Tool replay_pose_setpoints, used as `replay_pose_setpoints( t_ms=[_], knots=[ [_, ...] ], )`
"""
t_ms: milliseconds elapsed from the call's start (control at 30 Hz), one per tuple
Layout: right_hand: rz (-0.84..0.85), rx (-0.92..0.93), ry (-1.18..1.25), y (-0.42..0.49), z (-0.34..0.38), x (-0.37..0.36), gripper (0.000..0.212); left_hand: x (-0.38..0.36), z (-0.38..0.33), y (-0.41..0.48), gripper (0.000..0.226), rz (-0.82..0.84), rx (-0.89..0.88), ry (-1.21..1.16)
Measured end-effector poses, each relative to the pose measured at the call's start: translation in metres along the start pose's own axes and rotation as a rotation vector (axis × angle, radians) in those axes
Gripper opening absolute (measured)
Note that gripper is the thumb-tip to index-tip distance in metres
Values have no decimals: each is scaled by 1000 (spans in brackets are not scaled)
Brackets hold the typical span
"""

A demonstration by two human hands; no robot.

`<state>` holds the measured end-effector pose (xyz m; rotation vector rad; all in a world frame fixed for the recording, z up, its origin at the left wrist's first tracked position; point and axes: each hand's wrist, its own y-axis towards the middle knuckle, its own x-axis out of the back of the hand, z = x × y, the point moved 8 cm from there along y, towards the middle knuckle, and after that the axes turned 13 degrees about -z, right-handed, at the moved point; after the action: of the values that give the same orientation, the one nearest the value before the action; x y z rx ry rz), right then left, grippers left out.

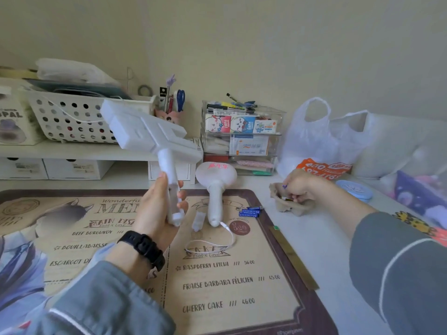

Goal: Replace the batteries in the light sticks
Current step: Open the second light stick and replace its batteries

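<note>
Head view: gripping white hammer-shaped plastic light stick (145,131) in left hand (157,209) above menu mat (242,288); curling right hand (301,187) into brown pulp tray (296,207) past mat's right edge, grasp unclear.

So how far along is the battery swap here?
Done: a small white piece, likely a battery cover, lies off on the mat. In hand: the left hand grips the hammer-shaped light stick by its handle; the right hand reaches into a cardboard tray, contents unclear. Left: blue batteries lie loose on the mat, and the round light stick lies there untouched.
</note>
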<state>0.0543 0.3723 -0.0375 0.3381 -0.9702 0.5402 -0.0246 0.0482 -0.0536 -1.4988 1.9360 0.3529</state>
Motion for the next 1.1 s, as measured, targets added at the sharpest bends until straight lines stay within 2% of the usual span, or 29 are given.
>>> replay_pose_setpoints(
  t_ms=[167, 233, 300, 333, 400, 467, 600, 900, 933, 1000, 1100],
  knots=[
    [-40, 93, -114, 3, 9, 6, 26, -3, 2, -1, 34, 31, -10, 27],
    [-232, 202, -221, -4, 26, 24, 18, -4, 4, -1, 34, 36, -4, 21],
    [-410, 317, -127, -21, 46, 34, 14, -4, 5, -1, 33, 31, 3, -4],
    [-409, 385, -41, -34, 56, 31, 14, -4, 6, -2, 32, 26, 8, -16],
    [-197, 517, 82, -64, 76, 5, 12, -3, 9, -1, 30, 17, 17, -29],
    [-16, 595, 64, -92, 81, -28, 5, -2, 10, 0, 31, 13, 25, -16],
    [-164, 699, -55, -105, 74, -45, 7, 1, 11, 0, 36, 8, 29, 53],
    [-198, 768, -123, -103, 63, -54, 11, 4, 13, 4, 36, -15, 13, 79],
    [-232, 775, -79, -102, 64, -49, 10, 4, 13, 4, 36, -16, 10, 84],
    [-295, 700, 167, -98, 65, -34, 8, 4, 14, 5, 34, -14, 6, 80],
    [-208, 386, 706, -90, 53, -25, 19, 3, 14, 5, 32, -7, -4, 59]
  ],
)
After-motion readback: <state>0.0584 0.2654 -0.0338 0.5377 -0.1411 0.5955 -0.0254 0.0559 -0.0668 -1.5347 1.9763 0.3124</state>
